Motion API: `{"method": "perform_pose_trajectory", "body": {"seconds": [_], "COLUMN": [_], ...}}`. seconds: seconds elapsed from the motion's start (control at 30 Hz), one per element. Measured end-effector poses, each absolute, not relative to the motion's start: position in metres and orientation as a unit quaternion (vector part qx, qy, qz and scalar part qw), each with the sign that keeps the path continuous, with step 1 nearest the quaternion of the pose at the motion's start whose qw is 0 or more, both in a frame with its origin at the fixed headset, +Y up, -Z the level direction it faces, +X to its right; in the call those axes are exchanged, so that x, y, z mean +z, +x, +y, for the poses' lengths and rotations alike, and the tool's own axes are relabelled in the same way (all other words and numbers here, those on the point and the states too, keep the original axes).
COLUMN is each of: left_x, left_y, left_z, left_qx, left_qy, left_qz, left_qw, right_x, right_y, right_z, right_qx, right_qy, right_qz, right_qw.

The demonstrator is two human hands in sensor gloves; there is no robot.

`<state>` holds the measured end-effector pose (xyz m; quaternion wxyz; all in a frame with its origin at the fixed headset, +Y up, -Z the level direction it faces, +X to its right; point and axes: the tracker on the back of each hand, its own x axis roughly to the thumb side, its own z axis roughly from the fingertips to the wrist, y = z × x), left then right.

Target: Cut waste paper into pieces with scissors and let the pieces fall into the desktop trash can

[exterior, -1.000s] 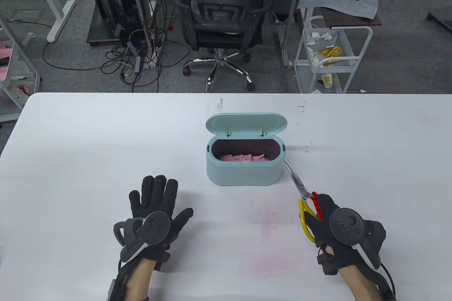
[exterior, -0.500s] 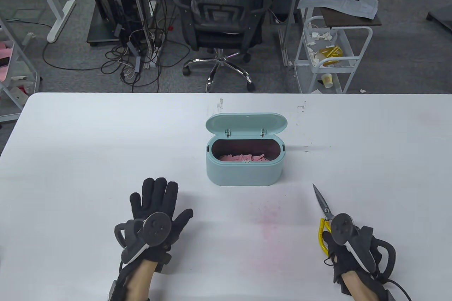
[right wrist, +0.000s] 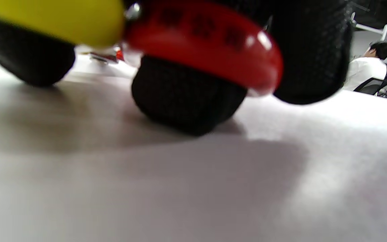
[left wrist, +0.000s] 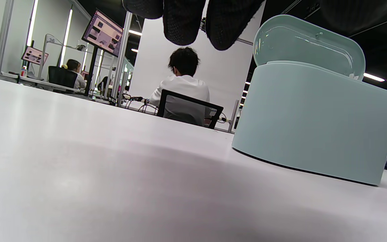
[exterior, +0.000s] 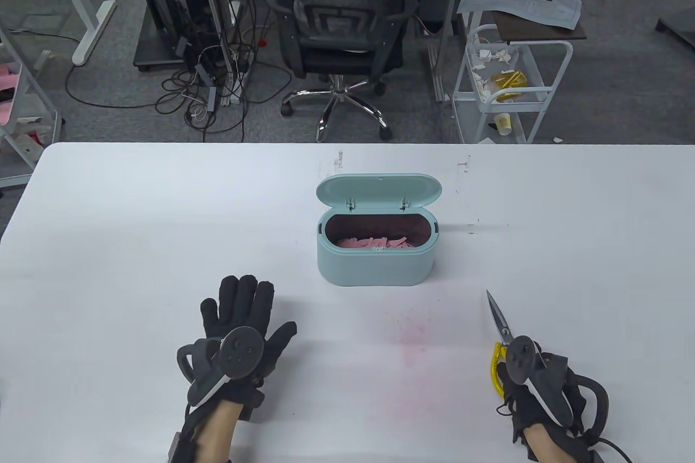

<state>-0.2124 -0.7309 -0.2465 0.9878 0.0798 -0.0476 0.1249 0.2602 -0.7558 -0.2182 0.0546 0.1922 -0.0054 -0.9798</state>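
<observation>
A pale green desktop trash can (exterior: 374, 265) stands mid-table with its lid raised; pink paper pieces (exterior: 374, 243) lie inside. In the left wrist view the trash can (left wrist: 314, 117) rises at the right. My left hand (exterior: 239, 316) lies flat on the table to the can's lower left, fingers straight, holding nothing. My right hand (exterior: 521, 376) sits low at the table's right front and grips the scissors (exterior: 498, 322) by their yellow and red handles (right wrist: 200, 40); the closed blades point up toward the can. The fingertips (right wrist: 186, 97) touch the table.
A faint pink stain (exterior: 410, 338) marks the table between the hands. Beyond the far edge stand an office chair (exterior: 339, 23), a white cart (exterior: 507, 83) with paper scraps, and a desk with cables (exterior: 212, 77). People sit in the background of the wrist views.
My right hand has drawn the scissors back from the can's right rim toward the table's front right and lowered them to the surface. The left hand has stayed put.
</observation>
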Motion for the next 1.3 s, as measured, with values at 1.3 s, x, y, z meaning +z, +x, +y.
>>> {"method": "perform_pose_trajectory", "body": {"seconds": [1.3], "left_x": [-0.244], "left_y": [-0.215], "left_z": [-0.729], "left_qx": [0.136], "left_qy": [0.090], "left_qz": [-0.051], "left_qw": [0.985], "right_x": [-0.179], "right_y": [0.234], "right_z": [-0.671], "right_qx": [-0.985], "right_qy": [0.106], "right_qz": [0.116], "right_qw": [-0.078]}}
